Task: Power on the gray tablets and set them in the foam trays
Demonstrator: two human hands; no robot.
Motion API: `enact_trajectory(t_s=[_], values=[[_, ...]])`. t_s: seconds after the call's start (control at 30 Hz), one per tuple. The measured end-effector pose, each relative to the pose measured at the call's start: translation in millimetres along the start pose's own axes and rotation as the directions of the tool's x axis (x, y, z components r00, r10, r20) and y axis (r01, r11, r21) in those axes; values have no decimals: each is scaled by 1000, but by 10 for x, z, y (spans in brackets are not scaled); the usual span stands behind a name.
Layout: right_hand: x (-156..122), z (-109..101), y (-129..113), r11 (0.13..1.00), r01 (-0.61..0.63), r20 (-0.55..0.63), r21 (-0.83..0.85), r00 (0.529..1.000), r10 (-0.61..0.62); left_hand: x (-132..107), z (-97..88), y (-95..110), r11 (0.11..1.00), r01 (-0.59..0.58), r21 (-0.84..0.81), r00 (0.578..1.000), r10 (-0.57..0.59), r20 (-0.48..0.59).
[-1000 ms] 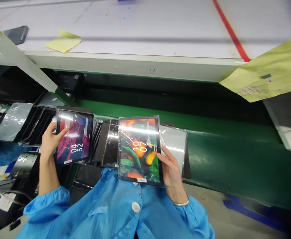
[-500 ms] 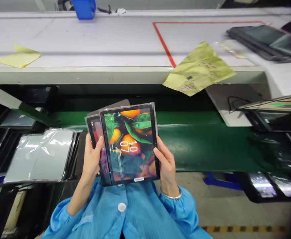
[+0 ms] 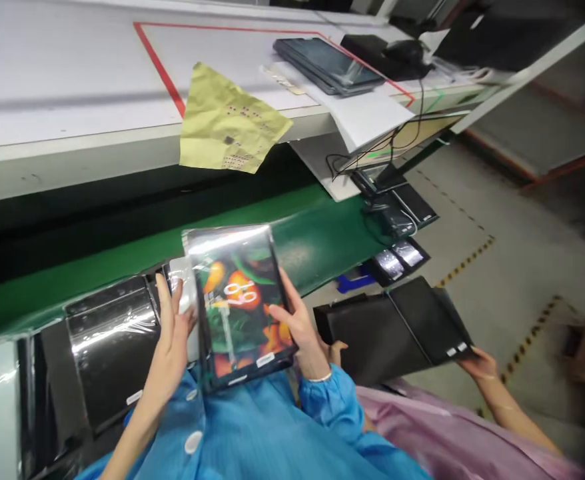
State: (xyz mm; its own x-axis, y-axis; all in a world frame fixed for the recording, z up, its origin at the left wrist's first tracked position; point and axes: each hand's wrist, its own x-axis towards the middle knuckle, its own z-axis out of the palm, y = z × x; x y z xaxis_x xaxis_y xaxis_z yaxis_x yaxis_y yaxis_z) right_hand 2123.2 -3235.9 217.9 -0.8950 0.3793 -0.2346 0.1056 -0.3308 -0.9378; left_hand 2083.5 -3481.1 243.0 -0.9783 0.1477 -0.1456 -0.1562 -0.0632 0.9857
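Plastic-wrapped tablets (image 3: 237, 300) are gripped at their edges between the left hand (image 3: 170, 350) and right hand (image 3: 297, 327).

Conveyor (image 3: 317, 233) = landmark. Behind it: surface (image 3: 72, 87), w/ tablet stack (image 3: 327, 65) on top and paper sheet (image 3: 232, 120) hanging over edge. On it, left end: bagged tablets (image 3: 112, 340). In front: wrapped tablet (image 3: 237, 300) between left hand (image 3: 170, 353) and right hand (image 3: 297, 327). Right of these: flat pack (image 3: 392, 330), prob. tablets, in co-worker's hand (image 3: 477, 363).
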Motion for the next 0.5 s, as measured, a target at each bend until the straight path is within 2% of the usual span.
enact_trajectory(t_s=[0.1, 0.17, 0.23, 0.37, 0.5], values=[[222, -564, -81, 998, -63, -255, -25, 966, 54, -6, -91, 23, 1000, -25, 12, 987, 26, -160], [481, -899, -78, 994, -101, -309, -49, 948, 81, 1, -262, 7, 999, 26, 34, 956, -15, -292], [773, -1120, -11, 989, -129, -300, -76, 949, 101, 2, -477, -50, 996, 80, 38, 920, -59, -387], [1245, -1247, 281, 969, -180, -225, -167, 964, 141, -34, -797, -194, 995, 94, 42, 867, -61, -494], [1558, -1239, 608, 923, -188, -133, -335, 980, 151, -136, -862, -229, 992, 100, 75, 812, -37, -583]])
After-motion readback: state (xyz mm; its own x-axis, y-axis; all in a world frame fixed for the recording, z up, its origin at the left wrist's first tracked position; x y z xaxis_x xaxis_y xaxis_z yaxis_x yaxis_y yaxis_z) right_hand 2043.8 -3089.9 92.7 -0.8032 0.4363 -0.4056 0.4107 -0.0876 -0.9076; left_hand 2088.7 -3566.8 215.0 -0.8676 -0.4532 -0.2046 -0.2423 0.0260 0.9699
